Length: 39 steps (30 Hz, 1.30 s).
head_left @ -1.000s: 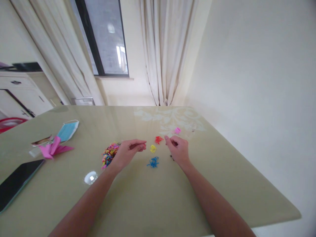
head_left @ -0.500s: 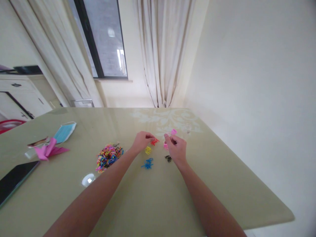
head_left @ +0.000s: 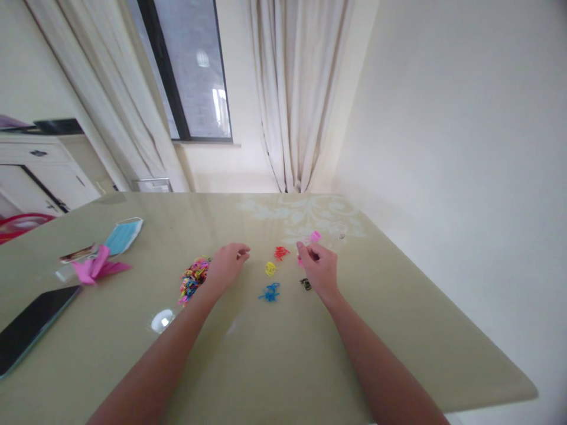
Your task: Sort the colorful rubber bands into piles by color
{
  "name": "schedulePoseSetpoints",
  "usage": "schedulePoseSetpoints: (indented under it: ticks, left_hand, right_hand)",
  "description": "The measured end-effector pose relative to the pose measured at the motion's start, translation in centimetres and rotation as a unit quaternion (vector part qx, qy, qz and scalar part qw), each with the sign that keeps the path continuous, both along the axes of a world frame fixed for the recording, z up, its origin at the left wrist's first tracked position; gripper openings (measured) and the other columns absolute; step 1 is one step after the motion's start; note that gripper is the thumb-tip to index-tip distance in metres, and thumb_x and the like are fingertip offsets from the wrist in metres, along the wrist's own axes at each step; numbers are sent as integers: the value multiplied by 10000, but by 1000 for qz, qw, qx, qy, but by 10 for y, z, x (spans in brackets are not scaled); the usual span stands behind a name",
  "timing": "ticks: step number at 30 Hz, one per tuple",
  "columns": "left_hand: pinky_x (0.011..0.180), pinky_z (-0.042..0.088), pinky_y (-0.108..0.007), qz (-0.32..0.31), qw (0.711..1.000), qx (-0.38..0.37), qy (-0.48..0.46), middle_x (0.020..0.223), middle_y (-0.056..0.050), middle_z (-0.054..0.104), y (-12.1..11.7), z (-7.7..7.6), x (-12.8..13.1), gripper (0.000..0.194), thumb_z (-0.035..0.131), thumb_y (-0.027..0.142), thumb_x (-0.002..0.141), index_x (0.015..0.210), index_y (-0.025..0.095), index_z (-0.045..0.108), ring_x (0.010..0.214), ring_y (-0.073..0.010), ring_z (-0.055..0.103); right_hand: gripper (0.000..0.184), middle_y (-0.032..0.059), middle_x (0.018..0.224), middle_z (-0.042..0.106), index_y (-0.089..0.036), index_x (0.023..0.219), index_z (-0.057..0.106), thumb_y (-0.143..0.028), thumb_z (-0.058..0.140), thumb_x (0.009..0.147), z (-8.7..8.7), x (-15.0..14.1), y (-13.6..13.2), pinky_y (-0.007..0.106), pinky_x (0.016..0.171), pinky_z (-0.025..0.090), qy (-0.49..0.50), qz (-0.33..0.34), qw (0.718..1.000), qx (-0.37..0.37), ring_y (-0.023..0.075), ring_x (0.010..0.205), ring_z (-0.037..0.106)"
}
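Observation:
A pile of mixed small rubber bands [head_left: 193, 278] lies partly behind my left hand [head_left: 228, 267]. That hand is over the table beside the pile, fingers loosely bent and a little apart, with nothing visible in them. My right hand [head_left: 319, 268] is closed in a pinch; whatever it holds is too small to make out. Between the hands lie separate little heaps of red bands [head_left: 280, 254], yellow bands [head_left: 270, 269] and blue bands [head_left: 269, 293]. Black bands [head_left: 305, 284] sit just below my right hand, and pink bands [head_left: 300, 262] are partly hidden behind its fingers.
A pink ring-like piece [head_left: 315, 236] and a small clear object [head_left: 341, 231] lie beyond my right hand. To the left are a shiny clear dome [head_left: 162, 320], a phone [head_left: 38, 324], pink folded paper [head_left: 98, 268] and a blue face mask [head_left: 124, 237]. A wall borders the table's right side.
My left hand has moved left, away from the red bands toward the mixed pile, and its fingers have parted. My right hand stays nearly in place, still pinched.

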<state>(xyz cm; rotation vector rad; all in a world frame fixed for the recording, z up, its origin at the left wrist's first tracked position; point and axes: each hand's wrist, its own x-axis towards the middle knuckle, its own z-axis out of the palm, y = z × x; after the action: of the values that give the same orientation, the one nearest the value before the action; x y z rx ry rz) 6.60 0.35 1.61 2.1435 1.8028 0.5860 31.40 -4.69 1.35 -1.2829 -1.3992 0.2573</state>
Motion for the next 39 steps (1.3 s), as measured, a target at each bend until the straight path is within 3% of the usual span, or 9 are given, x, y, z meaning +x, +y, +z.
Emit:
schedulePoseSetpoints:
  ticks: [4, 10, 15, 18, 21, 24, 28, 34, 39]
  left_hand:
    - [930, 518, -423, 44, 989, -3, 141, 1069, -117, 805, -17, -3, -33, 297, 556, 373, 972, 1057, 211, 790, 1052, -312, 716]
    - [893, 501, -397, 4, 987, -35, 154, 1017, -101, 791, -20, -2, -40, 222, 616, 380, 929, 920, 216, 764, 1012, -301, 710]
    - [918, 490, -365, -46, 996, -13, 81, 996, -100, 759, -20, -10, -34, 150, 584, 216, 889, 858, 203, 729, 981, -254, 697]
    - [847, 504, -364, -40, 997, 9, -59, 901, -84, 738, -22, -7, -27, 134, 579, 260, 887, 845, 196, 690, 884, -241, 681]
    - [745, 517, -317, -69, 948, -27, -308, 829, -45, 731, -29, 4, -13, 220, 640, 413, 881, 880, 197, 682, 786, -200, 666]
    - [729, 522, -294, -113, 892, -94, -427, 795, -29, 739, -41, 15, 3, 283, 737, 456, 821, 902, 186, 740, 748, -173, 659]
    - [724, 516, -283, -167, 879, -124, -430, 747, -26, 739, -53, 20, 16, 244, 737, 419, 833, 841, 180, 783, 740, -161, 648]
    - [725, 551, -301, -135, 858, -161, -469, 779, -35, 792, -54, 14, 16, 345, 830, 430, 757, 956, 190, 683, 745, -184, 715]
    - [757, 563, -321, -131, 907, -112, -384, 861, -61, 803, -45, 10, 8, 331, 698, 508, 857, 941, 188, 724, 801, -202, 728]
  right_hand:
    - [514, -39, 491, 450, -199, 528, 535, -440, 611, 975, -3, 0, 0, 270, 544, 316, -15, 3, 1000, -1, 115, 493, 400]
    - [504, -48, 490, 419, -198, 525, 535, -421, 627, 968, -4, -1, -3, 274, 541, 303, -47, 5, 999, -3, 111, 489, 373]
    - [497, -49, 489, 409, -198, 533, 554, -423, 630, 970, -3, 0, -7, 277, 535, 303, -47, 5, 999, -8, 113, 489, 368]
    - [503, -48, 487, 410, -196, 536, 573, -442, 634, 971, -2, -1, -10, 280, 530, 298, -47, 15, 999, -13, 113, 488, 365]
    - [476, -36, 513, 461, -188, 592, 652, -464, 631, 979, 2, -9, -14, 276, 526, 306, -33, 67, 997, -37, 115, 502, 390]
    - [340, -21, 602, 563, -187, 790, 767, -475, 688, 952, 7, -19, -20, 264, 528, 333, -2, 159, 985, -70, 119, 542, 447]
    - [289, 0, 719, 649, -212, 937, 815, -496, 763, 908, 8, -29, -23, 255, 532, 372, 11, 231, 970, -71, 113, 564, 470]
    - [269, 32, 783, 707, -231, 907, 824, -492, 760, 923, 10, -31, -24, 259, 556, 412, -5, 266, 962, -53, 123, 600, 519]
    - [206, 37, 795, 721, -218, 879, 808, -398, 731, 944, 9, -16, -16, 269, 576, 430, -31, 185, 981, -46, 136, 610, 548]
